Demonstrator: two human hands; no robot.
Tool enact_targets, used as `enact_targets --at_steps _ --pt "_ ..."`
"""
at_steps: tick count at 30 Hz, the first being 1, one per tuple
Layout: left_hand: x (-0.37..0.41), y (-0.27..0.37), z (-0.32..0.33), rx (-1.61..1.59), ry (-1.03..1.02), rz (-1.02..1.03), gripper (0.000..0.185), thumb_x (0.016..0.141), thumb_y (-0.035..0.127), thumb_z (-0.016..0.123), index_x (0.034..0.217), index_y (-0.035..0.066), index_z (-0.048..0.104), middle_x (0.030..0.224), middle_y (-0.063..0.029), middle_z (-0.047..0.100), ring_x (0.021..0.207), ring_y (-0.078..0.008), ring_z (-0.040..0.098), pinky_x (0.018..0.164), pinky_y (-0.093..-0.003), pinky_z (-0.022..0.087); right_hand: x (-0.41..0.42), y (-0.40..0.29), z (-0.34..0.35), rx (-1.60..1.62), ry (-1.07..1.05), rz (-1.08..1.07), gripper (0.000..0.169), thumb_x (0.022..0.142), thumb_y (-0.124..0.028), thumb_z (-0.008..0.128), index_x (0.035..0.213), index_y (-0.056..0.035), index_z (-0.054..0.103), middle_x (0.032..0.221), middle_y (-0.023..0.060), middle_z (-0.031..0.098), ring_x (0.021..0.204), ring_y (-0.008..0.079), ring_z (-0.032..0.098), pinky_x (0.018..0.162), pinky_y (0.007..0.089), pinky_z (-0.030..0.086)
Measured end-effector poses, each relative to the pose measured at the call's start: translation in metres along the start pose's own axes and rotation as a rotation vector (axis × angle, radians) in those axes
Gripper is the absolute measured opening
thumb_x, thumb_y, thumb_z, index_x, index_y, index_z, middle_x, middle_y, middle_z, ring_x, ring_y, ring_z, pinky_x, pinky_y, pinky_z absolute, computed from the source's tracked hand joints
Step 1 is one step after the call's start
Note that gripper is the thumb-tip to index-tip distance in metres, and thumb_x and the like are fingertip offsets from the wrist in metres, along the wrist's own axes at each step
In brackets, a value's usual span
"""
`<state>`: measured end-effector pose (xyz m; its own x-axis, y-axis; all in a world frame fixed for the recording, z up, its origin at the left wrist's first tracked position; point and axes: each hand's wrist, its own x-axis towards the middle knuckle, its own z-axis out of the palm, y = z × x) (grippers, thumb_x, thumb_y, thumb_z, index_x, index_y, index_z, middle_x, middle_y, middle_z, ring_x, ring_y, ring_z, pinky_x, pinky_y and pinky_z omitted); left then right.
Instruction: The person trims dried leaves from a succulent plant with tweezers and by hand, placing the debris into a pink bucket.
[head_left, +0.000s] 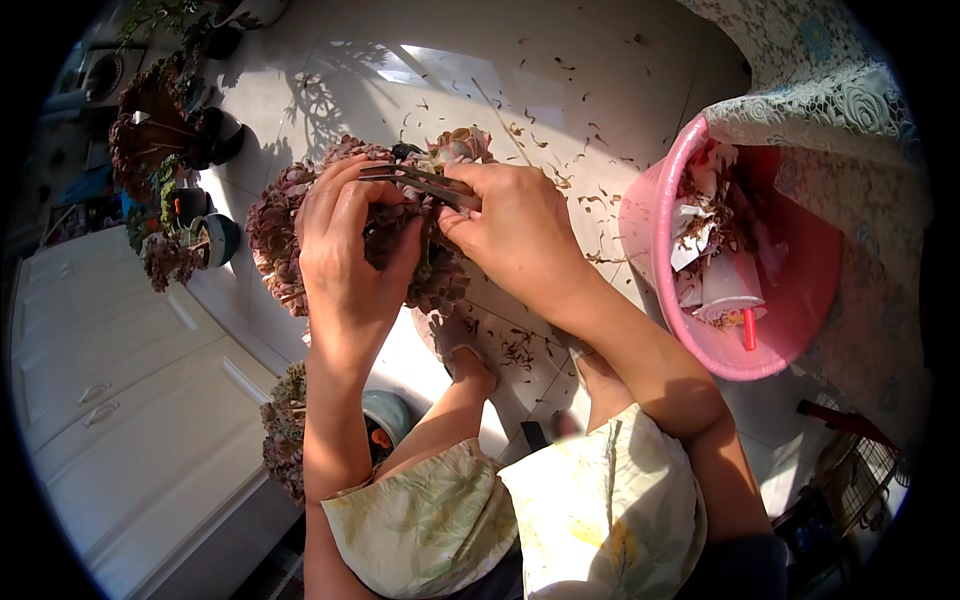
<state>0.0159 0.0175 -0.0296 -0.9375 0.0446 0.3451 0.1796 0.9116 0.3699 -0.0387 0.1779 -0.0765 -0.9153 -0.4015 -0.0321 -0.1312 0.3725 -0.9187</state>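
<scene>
A large reddish-purple succulent (283, 217) with crowded rosettes fills the space in front of me. My right hand (517, 214) grips a pair of dark metal tweezers (424, 182) between thumb and fingers, their tips pointing left over the plant. Curled over the rosettes, my left hand (349, 225) rests against the plant near the tweezer tips. Whether its fingers pinch a leaf or stem is hidden behind the hand. A paler pink-green rosette (461, 144) sticks out beyond my right knuckles.
A pink plastic bin (682, 322) at right holds dry leaves, paper and a cup with a red straw. Shrivelled leaves (517, 349) litter the tiled floor. Potted succulents (217, 240) stand at left by a white cabinet (135, 405). A lace cloth (832, 112) hangs over the bin.
</scene>
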Motion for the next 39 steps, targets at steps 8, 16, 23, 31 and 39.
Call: enact_targets --at_steps 8,16,23,31,39 --pt "0.000 0.000 -0.004 0.015 -0.019 -0.005 0.032 0.073 -0.002 0.081 0.100 0.002 0.064 0.118 -0.0171 0.068 0.124 -0.0385 0.062 0.107 -0.0473 0.047 0.000 0.005 -0.002 0.035 0.026 -0.038 0.011 0.089 -0.015 0.073 0.092 -0.0037 0.073 0.079 0.0191 0.071 0.079 0.0415 0.071 0.075 0.0511 0.056" --pt "0.001 0.001 -0.006 0.020 -0.011 0.005 0.034 0.073 -0.007 0.080 0.102 0.001 0.065 0.122 -0.0143 0.070 0.121 -0.0329 0.066 0.106 -0.0424 0.050 0.001 0.006 -0.025 0.003 0.413 -0.111 0.018 0.090 -0.012 0.079 0.103 -0.0017 0.076 0.062 0.0076 0.063 0.052 0.0116 0.054 0.053 0.0316 0.045" --pt "0.000 0.003 -0.007 -0.067 -0.004 -0.052 0.047 0.071 -0.006 0.084 0.113 0.002 0.066 0.126 -0.0133 0.071 0.121 -0.0305 0.067 0.105 -0.0403 0.052 -0.003 0.004 -0.021 0.238 0.204 -0.030 0.022 0.092 -0.014 0.074 0.110 0.0001 0.074 0.086 0.0201 0.071 0.073 0.0353 0.069 0.070 0.0415 0.055" --pt "-0.010 -0.003 -0.021 -0.085 0.160 -0.044 0.048 0.076 -0.005 0.083 0.120 0.003 0.067 0.122 -0.0127 0.071 0.117 -0.0289 0.067 0.103 -0.0396 0.052 0.004 -0.013 -0.013 0.269 0.127 -0.047 0.030 0.093 -0.017 0.074 0.112 0.0060 0.072 0.105 0.0194 0.072 0.083 0.0326 0.072 0.075 0.0402 0.057" --pt "-0.010 -0.003 -0.023 -0.029 0.111 -0.021 0.046 0.078 -0.002 0.078 0.122 0.007 0.068 0.120 -0.0077 0.071 0.121 -0.0313 0.063 0.109 -0.0442 0.040 0.005 -0.018 -0.005 0.275 0.040 -0.039 0.028 0.092 -0.013 0.073 0.113 0.0046 0.071 0.105 0.0189 0.072 0.088 0.0308 0.072 0.078 0.0383 0.057"
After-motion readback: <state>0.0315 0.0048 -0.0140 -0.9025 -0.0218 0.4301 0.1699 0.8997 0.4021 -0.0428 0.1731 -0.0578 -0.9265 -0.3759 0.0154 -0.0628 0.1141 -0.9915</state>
